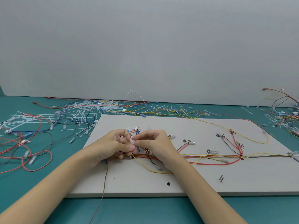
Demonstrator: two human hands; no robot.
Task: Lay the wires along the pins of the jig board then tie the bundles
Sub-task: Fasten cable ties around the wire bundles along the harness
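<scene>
Surface: we see a teal table [145, 210] under a pale grey jig board [186, 180]; a plain grey wall [145, 46] stands behind
Clutter left: loose red, black and blue wires [32, 152] and a heap of white cable ties [80, 112] lie on the table beside the board
Clutter right: another tangle of wires [284, 117] at the far right edge
Bundle: red, yellow, white and black wires [210, 156] run across the board's middle, branching up to pins [241, 145] marked with handwritten labels
Tie: a white cable tie [131, 151] stands up from the bundle, between our two hands
Left hand [113, 143]: fingers curled, pinching the tie down at the bundle
Right hand [153, 143]: thumb and forefinger pinch the tie's upper part, the heel resting on the board
Stray wire: a grey wire [104, 183] trails off the board's near edge
Open room: the board's near strip is bare save two small pins [221, 178] and a dark hole [168, 183]
</scene>
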